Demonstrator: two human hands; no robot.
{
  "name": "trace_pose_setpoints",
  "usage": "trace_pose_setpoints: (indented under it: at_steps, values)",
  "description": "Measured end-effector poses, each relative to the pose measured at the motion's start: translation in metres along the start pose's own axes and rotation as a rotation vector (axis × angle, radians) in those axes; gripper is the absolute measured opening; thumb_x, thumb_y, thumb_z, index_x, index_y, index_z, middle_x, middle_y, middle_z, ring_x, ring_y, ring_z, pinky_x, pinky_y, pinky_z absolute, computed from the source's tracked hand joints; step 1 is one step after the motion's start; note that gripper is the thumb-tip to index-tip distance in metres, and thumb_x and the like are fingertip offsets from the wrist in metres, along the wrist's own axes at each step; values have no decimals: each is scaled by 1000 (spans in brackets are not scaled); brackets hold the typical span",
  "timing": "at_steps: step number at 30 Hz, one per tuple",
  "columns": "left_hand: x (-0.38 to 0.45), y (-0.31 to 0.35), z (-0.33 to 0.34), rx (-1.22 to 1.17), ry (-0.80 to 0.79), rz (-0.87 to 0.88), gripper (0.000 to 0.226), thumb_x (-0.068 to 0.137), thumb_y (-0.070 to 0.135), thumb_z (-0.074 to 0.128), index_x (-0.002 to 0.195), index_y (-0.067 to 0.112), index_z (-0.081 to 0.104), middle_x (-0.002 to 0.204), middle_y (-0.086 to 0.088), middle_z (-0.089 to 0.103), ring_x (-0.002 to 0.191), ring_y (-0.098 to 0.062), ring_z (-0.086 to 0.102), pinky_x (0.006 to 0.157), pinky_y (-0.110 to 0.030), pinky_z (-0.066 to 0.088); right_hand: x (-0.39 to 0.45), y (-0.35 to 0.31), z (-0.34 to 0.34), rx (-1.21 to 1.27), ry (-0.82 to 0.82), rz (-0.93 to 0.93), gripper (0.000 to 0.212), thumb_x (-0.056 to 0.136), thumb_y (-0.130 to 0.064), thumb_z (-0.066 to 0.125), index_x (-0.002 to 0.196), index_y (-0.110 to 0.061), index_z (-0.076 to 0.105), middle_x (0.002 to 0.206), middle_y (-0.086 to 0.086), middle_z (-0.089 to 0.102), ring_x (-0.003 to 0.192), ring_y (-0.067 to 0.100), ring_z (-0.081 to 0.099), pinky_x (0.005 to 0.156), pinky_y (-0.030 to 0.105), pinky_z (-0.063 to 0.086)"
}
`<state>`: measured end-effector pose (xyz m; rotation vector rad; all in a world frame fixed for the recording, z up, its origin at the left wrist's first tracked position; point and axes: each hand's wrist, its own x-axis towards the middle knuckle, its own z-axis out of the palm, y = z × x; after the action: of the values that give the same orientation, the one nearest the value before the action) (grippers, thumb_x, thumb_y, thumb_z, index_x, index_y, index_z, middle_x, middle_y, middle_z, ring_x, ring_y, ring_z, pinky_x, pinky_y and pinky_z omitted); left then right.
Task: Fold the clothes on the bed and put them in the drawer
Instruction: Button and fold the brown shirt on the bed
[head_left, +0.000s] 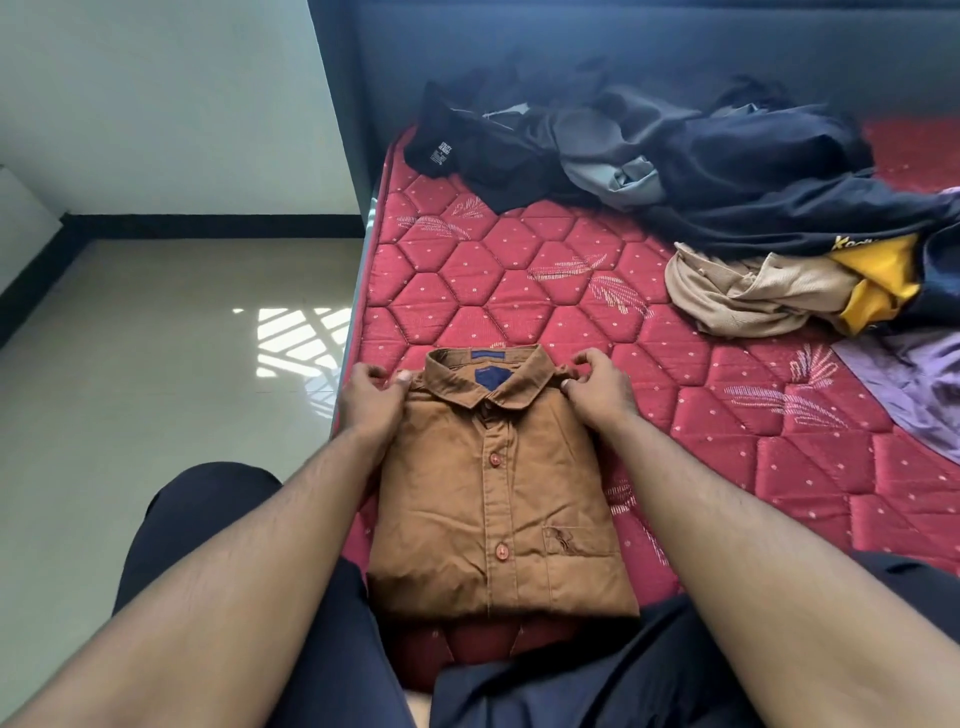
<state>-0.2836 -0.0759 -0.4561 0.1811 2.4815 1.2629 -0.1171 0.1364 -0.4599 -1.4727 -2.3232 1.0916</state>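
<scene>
the brown shirt (498, 488) lies folded, front up and collar away from the person, on the near edge of the bed (519, 270). the left hand (371, 397) pinches the shirt's left shoulder and the right hand (597, 384) pinches its right shoulder, each grip curled on the cloth beside the collar. lifting by these two corners alone could let the folded lower half drop open. beyond the shirt, well apart, the unfolded pile of dark clothes (675, 156) waits; no drawer is in view.
</scene>
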Motion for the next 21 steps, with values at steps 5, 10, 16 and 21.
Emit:
trace_pose_setpoints:
  at_steps: [5,10,16,21]
  values:
    - [-64,-28,-14,-16,-108,-117,76,78,69,60,129,13,55,125,-13,62,119,-34,57,102,-43,46,-63,16,-2,120,-25,162,49,85,-46,65,121,-13,58,118,12,65,110,31,60,92,37,49]
    - [-109,-24,-18,38,-131,-25,43,92,36,66,121,7,53,121,-16,63,114,-34,59,87,-34,43,-122,22,5,107,-43,152,33,94,-37,58,108,-7,57,111,17,66,105,36,61,85,38,47]
    - [-91,43,-39,5,35,341,28,92,32,65,108,10,57,99,-7,66,91,-25,59,73,-32,41,-108,-22,-33,200,240,-9,26,98,-27,53,108,-2,53,110,25,63,102,40,58,76,39,39]
    - [-93,3,-22,474,-194,137,73,92,61,52,144,16,32,138,-19,50,125,-41,50,100,-46,42,-132,6,-11,-321,64,22,55,100,-41,42,148,-18,28,152,17,30,136,39,35,107,49,32]
